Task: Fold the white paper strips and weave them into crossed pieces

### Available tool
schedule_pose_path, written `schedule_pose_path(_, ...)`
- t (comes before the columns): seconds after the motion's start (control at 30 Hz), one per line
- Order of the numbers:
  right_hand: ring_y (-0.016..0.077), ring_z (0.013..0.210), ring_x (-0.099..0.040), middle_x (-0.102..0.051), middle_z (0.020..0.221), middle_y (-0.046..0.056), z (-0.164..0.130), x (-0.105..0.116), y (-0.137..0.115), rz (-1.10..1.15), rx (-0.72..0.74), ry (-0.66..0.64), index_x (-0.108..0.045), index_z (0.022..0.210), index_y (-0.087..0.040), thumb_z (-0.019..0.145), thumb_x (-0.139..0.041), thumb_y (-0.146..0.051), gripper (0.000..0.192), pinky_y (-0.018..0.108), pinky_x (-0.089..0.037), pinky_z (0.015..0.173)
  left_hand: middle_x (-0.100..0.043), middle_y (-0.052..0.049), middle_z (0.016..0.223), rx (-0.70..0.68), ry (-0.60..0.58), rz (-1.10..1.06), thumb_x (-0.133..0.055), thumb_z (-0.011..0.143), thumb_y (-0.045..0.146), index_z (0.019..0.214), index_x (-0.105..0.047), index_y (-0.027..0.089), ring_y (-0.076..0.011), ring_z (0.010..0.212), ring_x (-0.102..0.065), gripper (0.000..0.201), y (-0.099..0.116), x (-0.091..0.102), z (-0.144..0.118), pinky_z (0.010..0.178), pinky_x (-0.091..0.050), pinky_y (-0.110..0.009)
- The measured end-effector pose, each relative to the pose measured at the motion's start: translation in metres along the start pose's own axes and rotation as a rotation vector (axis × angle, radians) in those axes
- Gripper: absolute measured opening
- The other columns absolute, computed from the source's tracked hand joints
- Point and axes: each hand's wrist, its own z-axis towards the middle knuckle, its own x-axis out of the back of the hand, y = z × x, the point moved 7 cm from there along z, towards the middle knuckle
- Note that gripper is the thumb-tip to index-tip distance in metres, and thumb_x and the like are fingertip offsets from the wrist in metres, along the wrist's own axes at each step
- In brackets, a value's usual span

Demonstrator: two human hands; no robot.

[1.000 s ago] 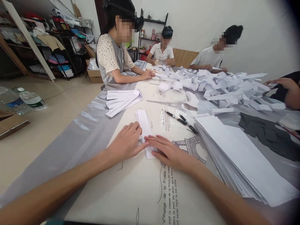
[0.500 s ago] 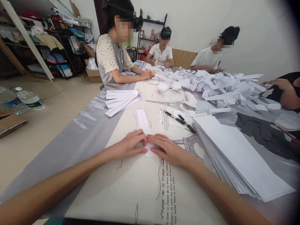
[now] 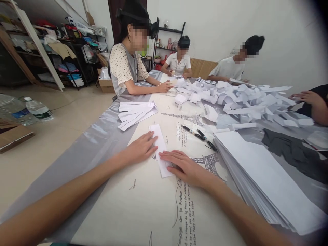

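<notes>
Pressing a paper strip (image 3: 161, 145) on the cloth (image 3: 123, 205) left of the stack (image 3: 256, 164), left hand (image 3: 142, 147) is lying fingers extended at its far left edge, right hand (image 3: 186, 165) is resting across its near right, neither gripping, strip looking light, crease-prone, best held by long edges.

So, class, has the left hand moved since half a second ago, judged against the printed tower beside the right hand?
Yes: against that printed tower, the left hand has moved left and forward, away from the right hand.
</notes>
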Motion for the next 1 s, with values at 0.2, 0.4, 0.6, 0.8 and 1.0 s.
schedule_pose_path(0.2,0.0192,0.149,-0.041,-0.049,0.158,-0.002,0.002,0.000,-0.006,-0.037,0.018,-0.030,-0.039,0.156,-0.035,0.108,-0.045,-0.024,0.050,0.049,-0.032,0.125,-0.051,-0.014,0.149,0.021,0.123,0.001,-0.030,0.108,0.039,0.129,-0.064,0.020,-0.0278,0.130,-0.059,0.044,-0.003,0.004,0.006,0.106,-0.051,-0.041)
schedule_pose_path(0.4,0.0203,0.151,-0.039,-0.046,0.160,-0.002,0.002,0.000,-0.006,-0.030,0.032,-0.052,-0.036,0.158,-0.036,0.109,-0.042,-0.026,0.051,0.052,-0.030,0.126,-0.047,-0.015,0.146,-0.017,0.176,-0.056,-0.034,0.105,0.033,0.111,-0.068,0.018,-0.0273,0.122,-0.062,0.038,-0.005,0.007,0.005,0.099,-0.054,-0.041)
schedule_pose_path(0.6,0.0207,0.154,-0.031,-0.046,0.160,-0.004,0.000,-0.002,-0.002,-0.039,0.024,-0.052,-0.037,0.157,-0.037,0.109,-0.042,-0.028,0.049,0.051,-0.032,0.125,-0.064,-0.010,0.117,0.238,0.265,-0.172,-0.052,0.098,0.037,0.099,-0.065,0.021,-0.0291,0.117,-0.060,0.021,-0.025,0.010,0.020,0.107,-0.044,-0.044)
schedule_pose_path(0.8,0.0202,0.155,-0.029,-0.045,0.161,-0.006,0.000,-0.001,-0.002,-0.042,0.000,-0.079,-0.038,0.157,-0.036,0.110,-0.041,-0.030,0.047,0.050,-0.031,0.125,-0.068,-0.012,0.102,0.496,0.309,-0.257,-0.068,0.084,0.033,0.095,-0.063,0.017,-0.0301,0.100,-0.064,0.020,-0.080,0.011,0.054,0.088,-0.051,-0.041)
schedule_pose_path(1.0,0.0213,0.155,-0.031,-0.045,0.161,-0.006,0.001,0.001,-0.002,-0.016,-0.002,-0.076,-0.039,0.157,-0.038,0.110,-0.042,-0.032,0.047,0.051,-0.032,0.125,-0.071,-0.007,0.092,0.518,0.291,-0.347,-0.073,0.079,0.032,0.088,-0.066,0.018,-0.0233,0.086,-0.067,0.018,-0.097,0.008,0.058,0.079,-0.051,-0.034)
